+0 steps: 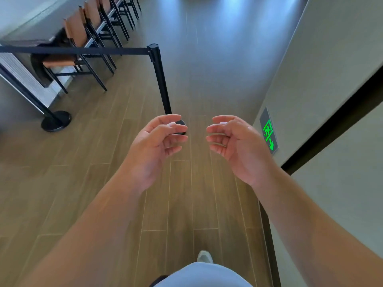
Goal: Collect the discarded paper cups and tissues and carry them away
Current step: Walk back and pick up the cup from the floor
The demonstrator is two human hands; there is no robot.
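Paper cups and tissues do not show anywhere in the frame; both hands hold nothing. Bare left hand (154, 141) hangs at centre frame, palm turned inward, fingers loosely curled and released. Bare right hand (234, 141) faces it just to the right, fingers likewise relaxed and apart, the two hands not touching. Below them lies the brown wood-plank floor (103, 162). One white shoe (204, 256) shows at bottom centre. Two black barrier posts stand on round bases: one (160, 79) just above the left hand, one (31, 96) at left, with a black belt (72, 50) strung from the first post's top. A row of brown-backed black-framed chairs (93, 34) fills the upper left; their count is unclear. One green-lit exit sign (268, 132) sits low on the grey wall (321, 69) at right
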